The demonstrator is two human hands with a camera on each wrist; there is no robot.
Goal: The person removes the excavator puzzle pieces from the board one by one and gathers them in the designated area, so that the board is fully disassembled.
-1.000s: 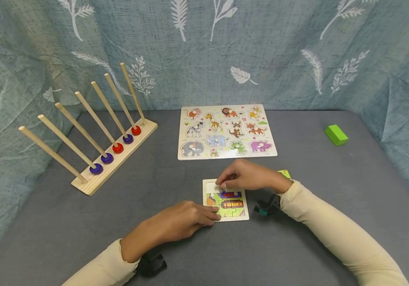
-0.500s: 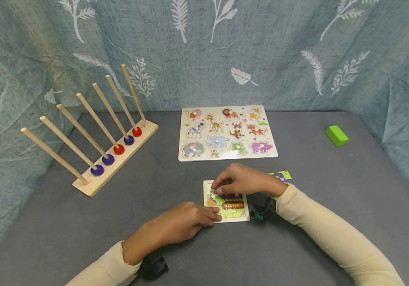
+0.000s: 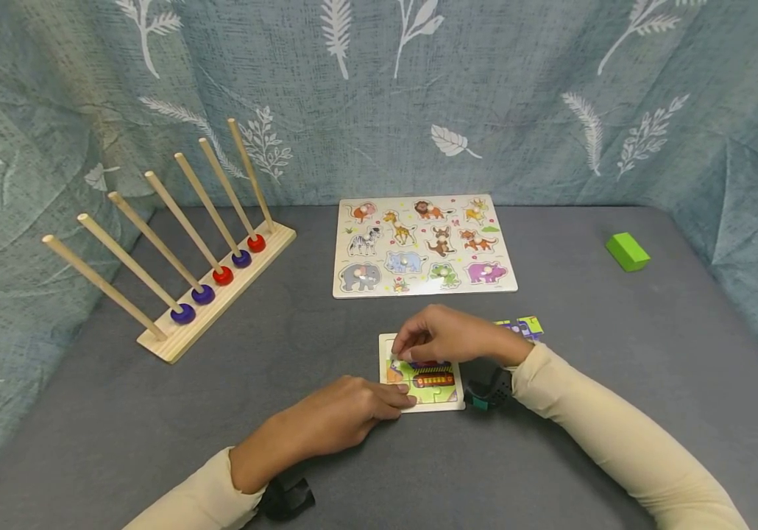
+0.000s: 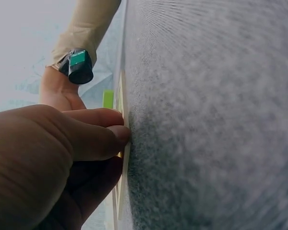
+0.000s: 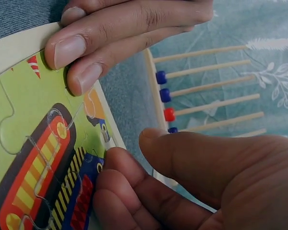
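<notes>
A small wooden-framed jigsaw puzzle (image 3: 433, 395) with a vehicle picture lies on the grey table. Fingertips of my left hand (image 3: 346, 414) rest on its lower-left part; in the left wrist view the thumb of this hand (image 4: 53, 143) touches the frame's edge (image 4: 124, 91). My right hand (image 3: 448, 335) is over the upper-left part, hiding some of the picture. In the right wrist view, bent fingers of this hand (image 5: 192, 177) touch the puzzle (image 5: 38, 172), the thumb apart from them; no piece shows between them.
Loose puzzle pieces (image 3: 529, 324) lie beside the right wrist, partly hidden by it. Behind the puzzle is an animal pegboard (image 3: 426, 287). A rack of wooden rods (image 3: 233, 285) with red and blue rings stands at left, a green block (image 3: 628, 252) at right.
My right hand has shifted left toward the puzzle's upper-left corner, showing more of the loose pieces by its wrist. My left hand has stayed on the puzzle.
</notes>
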